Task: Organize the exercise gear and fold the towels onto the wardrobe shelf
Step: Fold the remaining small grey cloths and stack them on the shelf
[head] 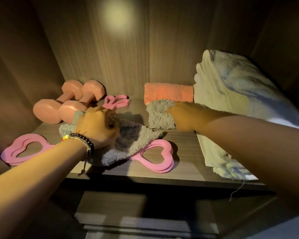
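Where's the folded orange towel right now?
In the head view, the orange towel sits right of centre at the back of the shelf, behind the folded grey towel and left of the large white towel.

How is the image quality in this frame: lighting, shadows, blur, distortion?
Head view: dim and warm-toned, with one blurred bright spot on the wardrobe's back panel; the corners fall dark. The left hand and right hand are slightly soft and throw shadows over the grey towel and the shelf. Wide-angle bending shows in the side walls.
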Available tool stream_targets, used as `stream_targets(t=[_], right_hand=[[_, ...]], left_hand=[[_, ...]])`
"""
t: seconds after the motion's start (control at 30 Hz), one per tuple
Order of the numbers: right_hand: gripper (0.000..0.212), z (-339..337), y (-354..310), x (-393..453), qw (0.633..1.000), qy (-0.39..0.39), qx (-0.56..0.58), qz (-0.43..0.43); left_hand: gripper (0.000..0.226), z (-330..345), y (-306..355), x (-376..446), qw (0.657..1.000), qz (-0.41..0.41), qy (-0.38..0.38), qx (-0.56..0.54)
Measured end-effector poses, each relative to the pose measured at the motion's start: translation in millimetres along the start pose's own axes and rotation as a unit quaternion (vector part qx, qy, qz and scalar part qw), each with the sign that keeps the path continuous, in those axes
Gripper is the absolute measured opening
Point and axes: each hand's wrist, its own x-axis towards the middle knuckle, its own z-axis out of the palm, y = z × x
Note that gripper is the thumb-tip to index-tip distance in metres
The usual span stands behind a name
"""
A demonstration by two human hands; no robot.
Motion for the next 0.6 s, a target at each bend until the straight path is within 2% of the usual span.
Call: stream_targets(t=[0.07, 0.13, 0.23, 0.3, 0.4, 0.53, 0.6], right_hand=[[0.047, -2.4, -2.6, -3.5, 1.0, -0.002, 0.01, -0.001], [0.049, -3.1, -5.7, -8.2, 1.0, 0.01, 0.009, 0.0], [0.054, -6.4, -10.7, -15.7, 0.999, 0.035, -0.015, -0.007], [0.053, -13.5, -14.6, -20.8, 0.998, 0.047, -0.022, -0.02], [0.046, -31.3, -24.2, -29.8, 0.998, 0.055, 0.008, -0.032], [0.06, -72.1, -45.2, -49.6, 0.986, 0.078, 0.147, -0.032], [0.07, -101.7, -58.6, -64.6, 0.971, 0.096, 0.214, -0.053]], left_hand=[[0.048, 1.5, -6.0, 2.7, 0.996, -0.023, -0.065, 0.053], [0.037, 3.9, -8.1, 3.9, 0.994, -0.033, -0.06, 0.088], [0.02, 0.9, -13.0, 4.8, 0.998, -0.06, 0.011, 0.013], [0.019, -9.1, -14.7, 3.3, 0.991, -0.074, 0.074, -0.08], [0.018, -37.3, -16.1, -3.0, 0.973, -0.078, 0.161, -0.145], [0.01, -87.3, -4.4, -16.2, 0.948, -0.08, 0.246, -0.187], [0.018, -115.3, 10.7, -27.9, 0.928, -0.056, 0.26, -0.261]])
